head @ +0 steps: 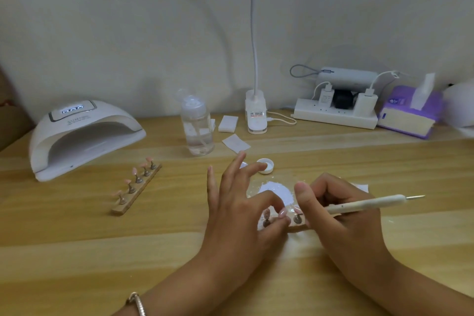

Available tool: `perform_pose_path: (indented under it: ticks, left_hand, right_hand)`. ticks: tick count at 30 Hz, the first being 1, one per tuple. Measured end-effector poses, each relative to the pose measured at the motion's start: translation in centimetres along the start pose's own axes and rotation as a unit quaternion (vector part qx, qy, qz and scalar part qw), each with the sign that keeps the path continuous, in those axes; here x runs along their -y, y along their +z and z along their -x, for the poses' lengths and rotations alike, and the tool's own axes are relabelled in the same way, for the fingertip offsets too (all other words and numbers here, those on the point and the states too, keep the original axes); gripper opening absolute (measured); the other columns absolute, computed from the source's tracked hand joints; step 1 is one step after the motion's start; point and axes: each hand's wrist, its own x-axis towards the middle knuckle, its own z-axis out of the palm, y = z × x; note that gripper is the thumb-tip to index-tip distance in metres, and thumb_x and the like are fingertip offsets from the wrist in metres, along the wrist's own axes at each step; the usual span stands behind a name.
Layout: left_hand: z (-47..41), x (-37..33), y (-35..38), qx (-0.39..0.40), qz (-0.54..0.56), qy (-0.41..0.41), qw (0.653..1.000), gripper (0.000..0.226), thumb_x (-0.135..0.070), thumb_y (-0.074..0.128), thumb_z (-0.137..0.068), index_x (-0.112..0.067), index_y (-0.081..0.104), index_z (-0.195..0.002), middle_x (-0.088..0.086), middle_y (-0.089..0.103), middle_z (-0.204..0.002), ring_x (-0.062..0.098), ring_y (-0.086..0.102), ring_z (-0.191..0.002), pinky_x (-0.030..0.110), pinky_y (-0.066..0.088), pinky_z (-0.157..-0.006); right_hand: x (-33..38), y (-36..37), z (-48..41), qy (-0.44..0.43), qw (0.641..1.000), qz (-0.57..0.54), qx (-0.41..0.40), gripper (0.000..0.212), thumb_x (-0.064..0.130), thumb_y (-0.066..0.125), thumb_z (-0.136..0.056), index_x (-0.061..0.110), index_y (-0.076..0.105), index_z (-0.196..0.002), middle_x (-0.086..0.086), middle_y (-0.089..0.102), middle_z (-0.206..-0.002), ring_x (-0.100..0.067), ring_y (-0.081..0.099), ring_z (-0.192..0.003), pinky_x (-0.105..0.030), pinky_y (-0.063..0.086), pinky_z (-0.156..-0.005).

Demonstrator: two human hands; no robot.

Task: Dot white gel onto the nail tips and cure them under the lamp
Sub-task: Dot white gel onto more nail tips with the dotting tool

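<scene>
Standing pale-pink nail tips [267,212]

**Wooden table and the items resting on it**

The pale wooden table [77,251] bears, at 10 o'clock, a white curing lamp [82,136] with its mouth facing the viewer. At 9 o'clock lies a wooden stand [137,188] carrying five pink nail tips [134,170]. Toward 12 o'clock are a clear pump bottle [197,128], white pads [228,123], one loose wipe [236,143] and the desk lamp's base [256,120]. A power strip [333,117] sits at 1 o'clock and a purple tissue box [410,115] at 2 o'clock. Near the centre is a white cap [266,165]. At 6 o'clock of it lies white gel [275,188] on a clear sheet [252,188], then a second stand [297,223], partly hidden.
</scene>
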Motion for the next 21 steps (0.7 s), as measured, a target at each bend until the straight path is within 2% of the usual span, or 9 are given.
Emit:
perform_pose_path:
  ticks: [6, 9, 14, 17, 19, 21]
  left_hand:
    - [0.0, -0.1, 0.2, -0.030, -0.020, 0.041, 0.999, 0.021, -0.048, 0.054, -0.085, -0.034, 0.065, -0.075, -0.010, 0.055, -0.133, 0.015, 0.023, -0.149, 0.056, 0.001, -0.118]
    - [-0.1, -0.2, 0.3, -0.036, -0.032, 0.056, 0.997, 0.020, -0.044, 0.056, -0.086, -0.032, 0.066, -0.075, -0.009, 0.057, -0.130, 0.016, 0.027, -0.147, 0.058, 0.004, -0.118]
    - [0.0, -0.3, 0.1, -0.047, -0.034, 0.073, 0.996, 0.021, -0.041, 0.057, -0.086, -0.029, 0.067, -0.073, -0.009, 0.061, -0.125, 0.012, 0.034, -0.142, 0.057, 0.008, -0.118]
    - [0.0, -0.6, -0.2, -0.068, -0.008, 0.089, 0.994, 0.020, -0.040, 0.060, -0.087, -0.026, 0.068, -0.073, -0.012, 0.065, -0.118, 0.008, 0.041, -0.137, 0.055, 0.009, -0.119]
    - [0.1, -0.7, -0.5, -0.086, 0.028, 0.085, 0.992, 0.017, -0.037, 0.062, -0.085, -0.024, 0.067, -0.074, -0.016, 0.068, -0.111, 0.004, 0.047, -0.132, 0.054, 0.011, -0.120]
    - [0.1, -0.8, -0.8, -0.101, 0.070, 0.064, 0.990, 0.014, -0.034, 0.064, -0.084, -0.023, 0.067, -0.077, -0.020, 0.070, -0.103, -0.002, 0.052, -0.126, 0.054, 0.013, -0.121]
  right_hand:
    - [0.1, 0.0, 0.1, -0.002, 1.000, -0.003, -0.003, 0.036, 0.039, 0.061, -0.085, 0.020, 0.049, -0.057, 0.014, 0.042, -0.048, 0.001, 0.038, -0.046, -0.011, 0.031, -0.048]
    - [0.1, 0.0, 0.0, -0.002, 1.000, -0.004, 0.000, 0.036, 0.038, 0.060, -0.086, 0.020, 0.049, -0.057, 0.014, 0.043, -0.048, 0.000, 0.039, -0.046, -0.011, 0.032, -0.048]
    - [0.1, -0.2, -0.1, 0.003, 1.000, -0.016, -0.024, 0.039, 0.039, 0.060, -0.087, 0.017, 0.048, -0.057, 0.003, 0.048, -0.048, -0.003, 0.045, -0.045, -0.016, 0.038, -0.047]
    - [-0.1, -0.3, -0.4, 0.024, 0.998, -0.034, -0.052, 0.043, 0.041, 0.061, -0.087, 0.013, 0.050, -0.057, -0.011, 0.049, -0.050, -0.028, 0.047, -0.048, -0.036, 0.040, -0.048]
    - [-0.2, -0.4, -0.6, 0.037, 0.996, -0.052, -0.068, 0.044, 0.043, 0.060, -0.087, 0.010, 0.049, -0.059, -0.016, 0.048, -0.052, -0.033, 0.046, -0.051, -0.036, 0.040, -0.050]
    - [-0.4, -0.5, -0.8, 0.049, 0.993, -0.065, -0.083, 0.043, 0.045, 0.057, -0.087, 0.011, 0.051, -0.061, -0.015, 0.050, -0.054, -0.027, 0.049, -0.051, -0.030, 0.042, -0.050]
